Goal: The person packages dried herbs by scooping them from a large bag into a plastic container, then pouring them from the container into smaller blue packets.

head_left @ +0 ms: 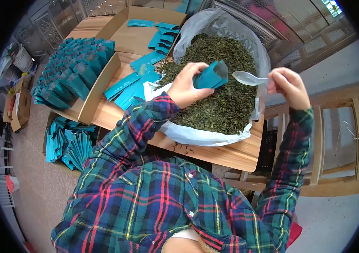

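My left hand (188,86) is wrapped round a teal packet (211,76), its open mouth tilted up and to the right over the heap of dried leaves. Between the fingers of my right hand (290,86) is the handle of a translucent spoon (247,78). The spoon's bowl hovers just right of the packet's mouth. Beneath both lies the large heap of dark green dried leaves (213,114), in a container lined with a whitish plastic bag (260,50).
A cardboard box (103,82) of upright teal packets stands at left. Behind it, a shallow carton (116,25) holds more packets. Loose flat packets (127,90) lie on the wooden table (234,154). Below sits a box of flat packets (68,143). A wooden rack (314,143) stands right.
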Tool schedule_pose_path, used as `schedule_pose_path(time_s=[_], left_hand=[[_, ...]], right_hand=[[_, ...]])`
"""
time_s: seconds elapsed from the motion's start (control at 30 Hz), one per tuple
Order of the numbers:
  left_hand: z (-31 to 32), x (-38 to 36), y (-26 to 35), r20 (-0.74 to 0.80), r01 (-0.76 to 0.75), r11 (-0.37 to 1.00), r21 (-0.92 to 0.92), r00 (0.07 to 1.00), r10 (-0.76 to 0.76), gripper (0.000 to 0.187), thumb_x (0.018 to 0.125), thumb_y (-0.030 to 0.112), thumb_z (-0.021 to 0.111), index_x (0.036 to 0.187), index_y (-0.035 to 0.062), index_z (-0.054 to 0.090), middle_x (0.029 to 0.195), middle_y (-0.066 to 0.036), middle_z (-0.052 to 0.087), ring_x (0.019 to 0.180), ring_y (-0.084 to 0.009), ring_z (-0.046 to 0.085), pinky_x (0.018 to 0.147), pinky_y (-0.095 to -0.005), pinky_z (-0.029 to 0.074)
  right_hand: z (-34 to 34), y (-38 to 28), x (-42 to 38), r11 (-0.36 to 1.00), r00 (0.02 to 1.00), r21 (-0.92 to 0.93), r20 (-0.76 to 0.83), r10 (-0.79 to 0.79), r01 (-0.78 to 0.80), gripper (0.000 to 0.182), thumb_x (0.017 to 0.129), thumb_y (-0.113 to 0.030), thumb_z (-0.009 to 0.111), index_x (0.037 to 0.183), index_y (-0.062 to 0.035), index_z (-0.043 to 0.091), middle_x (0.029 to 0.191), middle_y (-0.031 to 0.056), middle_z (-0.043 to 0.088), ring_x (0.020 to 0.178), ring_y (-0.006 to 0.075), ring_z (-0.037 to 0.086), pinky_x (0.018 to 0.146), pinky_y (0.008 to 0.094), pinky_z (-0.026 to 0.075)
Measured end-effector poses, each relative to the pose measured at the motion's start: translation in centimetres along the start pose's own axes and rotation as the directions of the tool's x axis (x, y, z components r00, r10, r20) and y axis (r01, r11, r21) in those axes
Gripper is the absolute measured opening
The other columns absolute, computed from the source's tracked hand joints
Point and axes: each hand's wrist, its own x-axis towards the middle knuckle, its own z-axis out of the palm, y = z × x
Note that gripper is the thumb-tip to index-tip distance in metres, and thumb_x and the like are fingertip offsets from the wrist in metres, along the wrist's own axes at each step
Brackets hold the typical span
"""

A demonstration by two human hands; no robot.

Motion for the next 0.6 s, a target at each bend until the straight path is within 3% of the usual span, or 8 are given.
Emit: schedule_pose_path(time_s=[0.07, 0.1, 0.17, 0.2, 0.3, 0.37, 0.53, 0.6], left_hand=[[-1.6, -0.2, 0.6, 0.009, 0.156, 0.966, -0.205, 0.987, -0.158, 0.061, 0.069, 0.006, 0.074, 0.121, 0.0033, 0.044, 0.109, -0.008, 0.053, 0.102, -0.0187, 0.053, 0.089, -0.0319, 0.043], [-2.8, -0.5, 1.4, -0.001, 0.176, 0.965, -0.192, 0.984, -0.179, 0.061, 0.069, 0.006, 0.074, 0.121, 0.0033, 0.044, 0.109, -0.008, 0.053, 0.102, -0.0187, 0.053, 0.089, -0.0319, 0.043], [-6.3, -1.3, 3.4, -0.058, 0.121, 0.921, -0.370, 0.987, -0.153, 0.059, 0.072, 0.001, 0.072, 0.123, 0.0029, 0.042, 0.110, -0.006, 0.054, 0.102, -0.0150, 0.052, 0.089, -0.0323, 0.043], [-7.9, -2.0, 4.2, -0.071, 0.141, 0.927, -0.347, 0.982, -0.176, 0.059, 0.072, 0.001, 0.072, 0.123, 0.0029, 0.042, 0.110, -0.006, 0.054, 0.102, -0.0150, 0.052, 0.089, -0.0323, 0.043], [-11.9, -5.2, 5.1, -0.189, 0.140, 0.916, -0.377, 0.956, -0.224, 0.062, 0.069, 0.010, 0.076, 0.121, 0.0011, 0.043, 0.109, -0.006, 0.054, 0.098, -0.0150, 0.053, 0.088, -0.0316, 0.042], [-12.9, -8.8, 3.7, -0.235, 0.241, 0.917, -0.318, 0.917, -0.323, 0.064, 0.069, 0.009, 0.076, 0.123, 0.0017, 0.042, 0.112, -0.007, 0.053, 0.100, -0.0154, 0.053, 0.089, -0.0319, 0.043], [-8.4, -15.3, 2.2, -0.161, 0.432, 0.777, -0.458, 0.819, -0.550, 0.066, 0.069, 0.011, 0.076, 0.124, 0.0039, 0.041, 0.112, -0.005, 0.053, 0.104, -0.0167, 0.051, 0.090, -0.0319, 0.043], [-5.6, -18.1, -0.8, -0.298, 0.405, 0.879, -0.252, 0.831, -0.469, 0.060, 0.067, 0.013, 0.077, 0.117, 0.0032, 0.045, 0.106, -0.007, 0.054, 0.104, -0.0188, 0.052, 0.088, -0.0314, 0.043]], right_hand=[[0.8, 3.4, -0.7, 0.965, 0.988, 0.263, -0.147, 0.039, 0.001, 0.021, 0.093, -0.017, 0.049, 0.102, -0.0006, 0.058, 0.077, 0.0055, 0.064, 0.066, 0.0111, 0.062, 0.060, 0.0209, 0.051], [1.8, 5.2, -1.1, 0.962, 0.992, 0.275, -0.122, 0.041, -0.006, 0.021, 0.093, -0.017, 0.049, 0.102, -0.0006, 0.058, 0.077, 0.0055, 0.064, 0.066, 0.0111, 0.062, 0.060, 0.0209, 0.051], [4.6, 8.5, -2.1, 0.841, 0.940, 0.541, -0.278, 0.197, -0.016, 0.024, 0.093, -0.019, 0.050, 0.107, -0.0002, 0.056, 0.083, 0.0072, 0.064, 0.070, 0.0128, 0.062, 0.063, 0.0220, 0.052], [5.6, 9.6, -2.7, 0.829, 0.949, 0.558, -0.246, 0.197, -0.027, 0.024, 0.093, -0.019, 0.050, 0.107, -0.0002, 0.056, 0.083, 0.0072, 0.064, 0.070, 0.0128, 0.062, 0.063, 0.0220, 0.052], [7.7, 11.9, -5.8, 0.758, 0.894, 0.649, -0.376, 0.245, 0.065, 0.025, 0.092, -0.019, 0.051, 0.109, -0.0005, 0.055, 0.087, 0.0088, 0.064, 0.076, 0.0152, 0.062, 0.067, 0.0250, 0.052], [8.9, 12.5, -8.1, 0.732, 0.891, 0.671, -0.397, 0.219, 0.119, 0.024, 0.092, -0.018, 0.051, 0.108, -0.0006, 0.055, 0.087, 0.0089, 0.064, 0.077, 0.0155, 0.062, 0.068, 0.0260, 0.052], [11.7, 13.6, -11.4, 0.607, 0.853, 0.745, -0.482, 0.200, 0.278, 0.023, 0.092, -0.018, 0.052, 0.107, -0.0013, 0.056, 0.087, 0.0092, 0.064, 0.075, 0.0157, 0.061, 0.067, 0.0274, 0.052], [12.4, 13.8, -11.9, 0.570, 0.858, 0.763, -0.479, 0.185, 0.304, 0.023, 0.092, -0.018, 0.052, 0.106, -0.0014, 0.056, 0.087, 0.0092, 0.064, 0.075, 0.0157, 0.061, 0.067, 0.0274, 0.052]])
